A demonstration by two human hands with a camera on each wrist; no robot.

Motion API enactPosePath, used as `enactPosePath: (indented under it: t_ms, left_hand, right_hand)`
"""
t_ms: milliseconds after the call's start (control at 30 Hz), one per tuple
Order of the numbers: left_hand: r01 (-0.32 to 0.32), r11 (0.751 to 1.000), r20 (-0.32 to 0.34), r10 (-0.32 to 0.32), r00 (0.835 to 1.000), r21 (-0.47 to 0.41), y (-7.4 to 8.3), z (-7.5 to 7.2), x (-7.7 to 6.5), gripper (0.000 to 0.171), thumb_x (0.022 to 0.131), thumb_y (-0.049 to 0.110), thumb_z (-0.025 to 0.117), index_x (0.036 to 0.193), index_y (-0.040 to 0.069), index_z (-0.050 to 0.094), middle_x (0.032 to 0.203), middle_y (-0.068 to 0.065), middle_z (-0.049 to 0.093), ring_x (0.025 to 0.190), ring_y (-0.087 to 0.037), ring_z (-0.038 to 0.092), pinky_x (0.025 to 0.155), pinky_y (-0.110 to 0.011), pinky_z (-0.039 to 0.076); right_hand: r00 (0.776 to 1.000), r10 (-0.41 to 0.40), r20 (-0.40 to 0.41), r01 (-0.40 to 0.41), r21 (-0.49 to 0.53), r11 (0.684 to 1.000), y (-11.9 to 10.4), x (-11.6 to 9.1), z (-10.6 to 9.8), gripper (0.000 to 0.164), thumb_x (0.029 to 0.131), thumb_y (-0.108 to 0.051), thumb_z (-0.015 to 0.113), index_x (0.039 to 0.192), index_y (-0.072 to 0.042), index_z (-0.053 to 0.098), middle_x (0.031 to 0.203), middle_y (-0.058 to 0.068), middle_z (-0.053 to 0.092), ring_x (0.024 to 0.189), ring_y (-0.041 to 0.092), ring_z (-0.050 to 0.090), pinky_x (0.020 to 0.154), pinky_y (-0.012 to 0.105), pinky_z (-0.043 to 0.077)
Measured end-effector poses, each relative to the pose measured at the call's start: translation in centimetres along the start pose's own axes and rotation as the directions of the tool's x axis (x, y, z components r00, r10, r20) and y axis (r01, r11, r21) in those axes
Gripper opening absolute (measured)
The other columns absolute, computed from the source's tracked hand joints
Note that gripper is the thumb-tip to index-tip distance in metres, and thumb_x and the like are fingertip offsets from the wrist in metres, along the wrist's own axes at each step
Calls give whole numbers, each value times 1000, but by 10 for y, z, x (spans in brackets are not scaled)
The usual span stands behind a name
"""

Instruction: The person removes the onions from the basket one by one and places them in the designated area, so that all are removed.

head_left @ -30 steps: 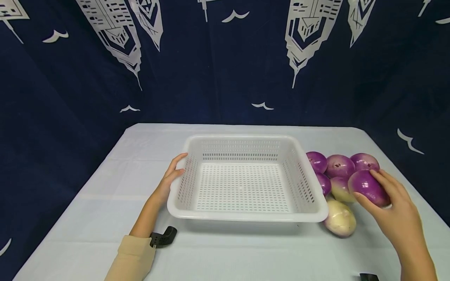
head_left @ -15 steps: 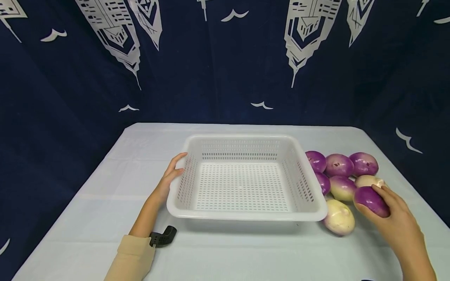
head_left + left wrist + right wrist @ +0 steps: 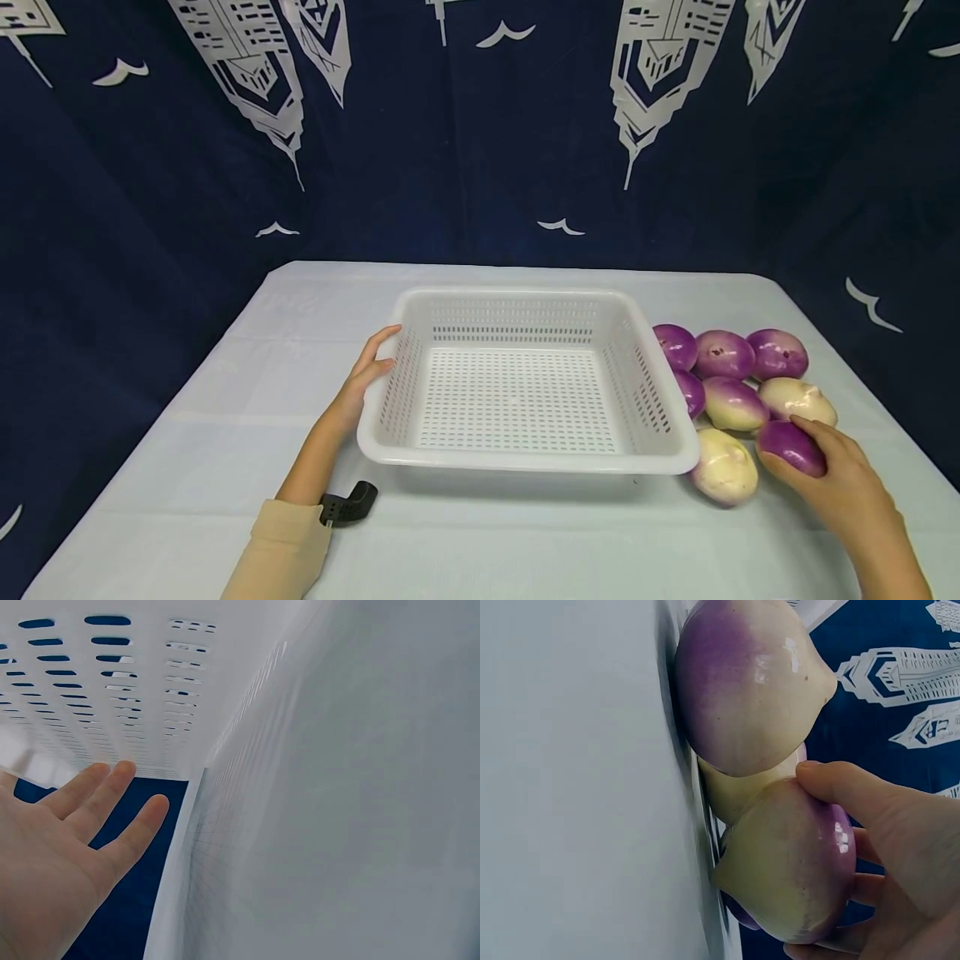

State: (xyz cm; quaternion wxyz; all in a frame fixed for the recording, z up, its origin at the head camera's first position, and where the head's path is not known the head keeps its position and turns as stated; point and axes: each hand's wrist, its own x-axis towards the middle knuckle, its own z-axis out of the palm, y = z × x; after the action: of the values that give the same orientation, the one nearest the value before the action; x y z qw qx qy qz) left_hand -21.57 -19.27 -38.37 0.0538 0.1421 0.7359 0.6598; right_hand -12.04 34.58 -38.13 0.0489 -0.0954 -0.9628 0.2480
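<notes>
A white perforated plastic basket (image 3: 517,400) stands in the middle of the table. At its left side my left hand (image 3: 356,387) touches the rim with thumb and index finger; in the left wrist view that hand (image 3: 67,862) has several straight, spread fingers beside the slotted wall. My right hand (image 3: 855,483) holds a purple-and-white turnip (image 3: 791,447) between thumb and fingers, low at the front right of a turnip group. Its pale pointed end (image 3: 780,862) shows in the right wrist view. Just left of it lies a mostly white turnip (image 3: 723,468).
Several more turnips (image 3: 724,354) lie close together along the basket's right side, the nearest partly hidden by its rim. A white cloth (image 3: 517,542) covers the table. Behind hangs a dark blue curtain (image 3: 480,167) with white prints. A black strap (image 3: 349,504) sits at the left wrist.
My right hand has brought the purple turnip down toward the near side of the group, uncovering a pale turnip behind it. The left hand and basket stay in place.
</notes>
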Motion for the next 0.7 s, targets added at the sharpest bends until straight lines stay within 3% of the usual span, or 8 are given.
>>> enactPosePath:
  t_ms: [233, 700]
  left_hand:
    - [7, 1000, -7, -7, 1000, 3, 0, 1, 0, 56, 89, 21, 28, 143, 24, 15, 145, -14, 18, 117, -38, 39, 78, -37, 52]
    - [9, 1000, -1, -9, 1000, 0, 0, 0, 1, 56, 89, 22, 28, 143, 25, 15, 146, -14, 18, 119, -40, 37, 79, -39, 51]
  right_hand:
    - [1000, 4, 26, -4, -5, 1000, 2, 0, 2, 80, 86, -48, 51, 144, -3, 17, 141, 36, 12, 121, 60, 18, 81, 75, 22]
    - [997, -41, -62, 38, -42, 998, -3, -2, 3, 81, 85, -47, 54, 144, -4, 17, 145, 32, 10, 124, 59, 14, 90, 74, 15]
